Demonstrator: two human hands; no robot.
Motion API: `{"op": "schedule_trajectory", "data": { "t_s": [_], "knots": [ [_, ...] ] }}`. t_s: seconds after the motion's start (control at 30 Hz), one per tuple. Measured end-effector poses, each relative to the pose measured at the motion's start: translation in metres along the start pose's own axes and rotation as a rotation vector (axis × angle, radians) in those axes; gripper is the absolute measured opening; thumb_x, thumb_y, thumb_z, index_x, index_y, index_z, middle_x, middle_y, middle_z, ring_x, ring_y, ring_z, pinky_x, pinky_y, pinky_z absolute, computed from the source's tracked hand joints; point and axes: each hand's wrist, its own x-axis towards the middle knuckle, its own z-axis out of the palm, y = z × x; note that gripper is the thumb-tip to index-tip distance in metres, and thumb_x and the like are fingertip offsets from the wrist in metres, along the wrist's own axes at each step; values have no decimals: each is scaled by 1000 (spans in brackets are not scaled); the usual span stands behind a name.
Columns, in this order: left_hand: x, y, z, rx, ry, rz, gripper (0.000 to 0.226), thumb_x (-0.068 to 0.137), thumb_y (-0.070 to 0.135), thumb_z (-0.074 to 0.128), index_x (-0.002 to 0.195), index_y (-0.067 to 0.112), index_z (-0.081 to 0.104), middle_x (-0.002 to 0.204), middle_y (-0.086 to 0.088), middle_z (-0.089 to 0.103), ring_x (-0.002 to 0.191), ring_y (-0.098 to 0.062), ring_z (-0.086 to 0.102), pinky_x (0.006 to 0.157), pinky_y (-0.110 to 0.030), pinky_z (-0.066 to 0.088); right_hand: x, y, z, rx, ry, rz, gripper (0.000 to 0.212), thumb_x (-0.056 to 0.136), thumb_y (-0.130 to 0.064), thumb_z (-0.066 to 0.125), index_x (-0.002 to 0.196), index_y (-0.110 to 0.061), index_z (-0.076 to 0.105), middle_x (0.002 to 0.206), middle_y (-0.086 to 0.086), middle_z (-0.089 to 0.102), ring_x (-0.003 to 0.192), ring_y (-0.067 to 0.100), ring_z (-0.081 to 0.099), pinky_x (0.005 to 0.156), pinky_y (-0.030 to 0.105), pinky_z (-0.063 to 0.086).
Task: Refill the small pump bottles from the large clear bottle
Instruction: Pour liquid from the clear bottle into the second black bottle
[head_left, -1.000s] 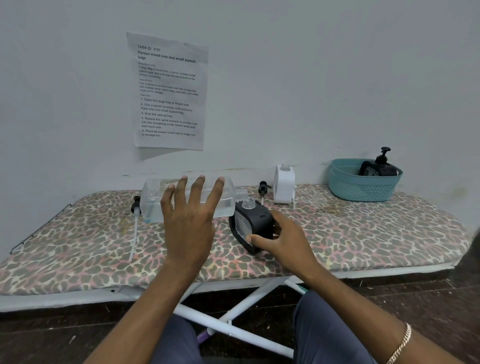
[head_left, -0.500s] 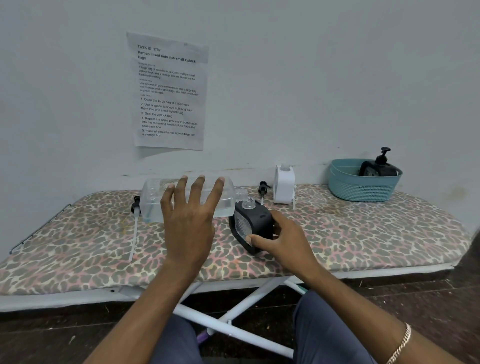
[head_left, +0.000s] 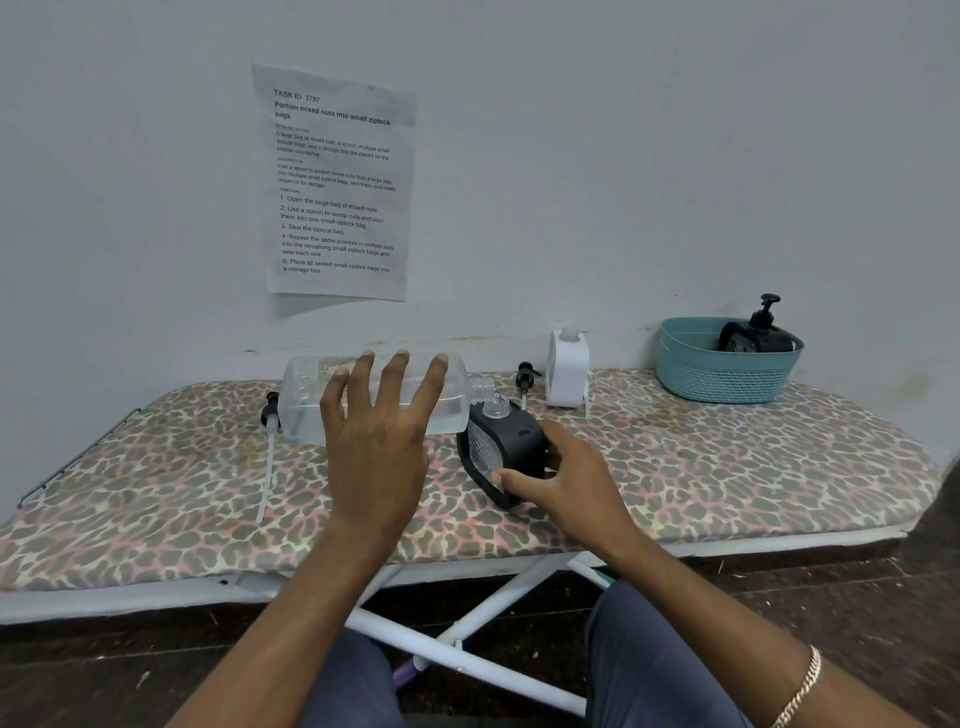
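Leopard-print board (head_left: 727, 467), pouring step: right hand (head_left: 566, 483) grasps black bottle (head_left: 511, 441); left hand (head_left: 379, 441) spread on clear bottle (head_left: 311, 400) beside it, grip unclear; next, align mouths

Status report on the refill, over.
Left hand holds large clear bottle tipped level, neck at black pump bottle mouth. Right hand grips black pump bottle. Pour path unobstructed.

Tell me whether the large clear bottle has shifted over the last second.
No: the large clear bottle stays level with the loose pump at its base.
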Motion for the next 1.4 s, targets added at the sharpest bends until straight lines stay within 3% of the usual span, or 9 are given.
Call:
{"op": "schedule_trajectory", "data": {
  "t_s": [0.1, 0.4, 1.2, 1.4],
  "knots": [
    [0, 0, 0, 5, -1, 1, 84, 78, -9, 59, 153, 28, 51, 147, -12, 58, 142, -41, 45, 116, -57, 28, 0, 2, 0, 4, 8, 3, 53, 80, -41, 86, 126, -35, 62, 114, -21, 72, 103, -1, 67, 89, 29, 58],
    [0, 0, -1, 13, 4, 4, 84, 77, -9, 58, 153, 28, 51, 147, -12, 58, 141, -41, 46, 115, -57, 28, -1, 1, 0, 6, 3, -3, 54, 81, -41, 86, 127, -36, 60, 118, -19, 71, 108, 2, 66, 93, 32, 58],
    [-1, -1, 5, -32, -1, -8, 86, 76, -8, 64, 153, 28, 50, 146, -10, 59, 141, -39, 46, 114, -56, 29, -2, -3, 0, 26, 4, 2, 49, 82, -39, 86, 121, -43, 57, 108, -30, 67, 103, -9, 64, 86, 16, 54],
    [-2, -2, 9, -85, -11, -31, 90, 71, -5, 73, 152, 27, 51, 144, -9, 61, 137, -39, 50, 111, -57, 32, -3, -3, -1, 17, 5, 7, 49, 82, -37, 86, 119, -44, 55, 103, -34, 64, 99, -18, 60, 79, 6, 49]
  ]
}}
